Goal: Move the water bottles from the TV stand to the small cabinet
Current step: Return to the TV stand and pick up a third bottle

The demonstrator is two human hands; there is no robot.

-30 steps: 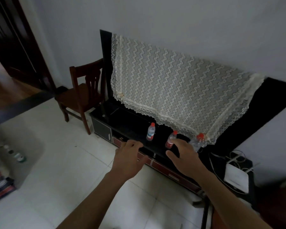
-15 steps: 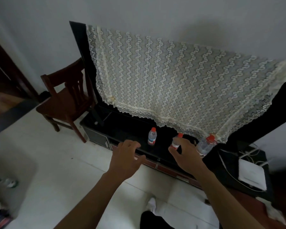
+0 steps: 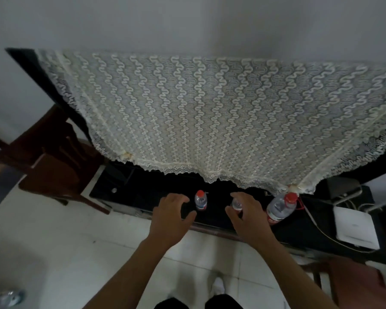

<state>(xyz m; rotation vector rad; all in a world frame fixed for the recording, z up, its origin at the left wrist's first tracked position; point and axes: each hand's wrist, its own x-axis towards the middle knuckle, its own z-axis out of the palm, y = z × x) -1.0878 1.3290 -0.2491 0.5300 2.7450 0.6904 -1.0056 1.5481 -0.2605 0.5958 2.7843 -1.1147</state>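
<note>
Three clear water bottles with red caps stand on the black TV stand [image 3: 129, 192]. The left bottle [image 3: 201, 200] is small and upright, just right of my left hand [image 3: 172, 217], whose fingers are spread and apart from it. The middle bottle [image 3: 236, 204] is small too; my right hand [image 3: 246, 216] curls around it from the right, cap hidden, fingers not clearly closed on it. The right bottle [image 3: 280, 207] is larger and stands beside my right hand. The small cabinet is not in view.
A lace cloth [image 3: 210, 117] covers the TV above the stand. A dark wooden chair [image 3: 51, 166] stands at the left. A white box [image 3: 354, 228] with cables lies on the stand's right end. White floor tiles lie below, with my feet visible.
I have stepped closer to the stand and the view has tilted down. Both hands have reached forward: the left up to the left bottle, the right around the middle bottle.
</note>
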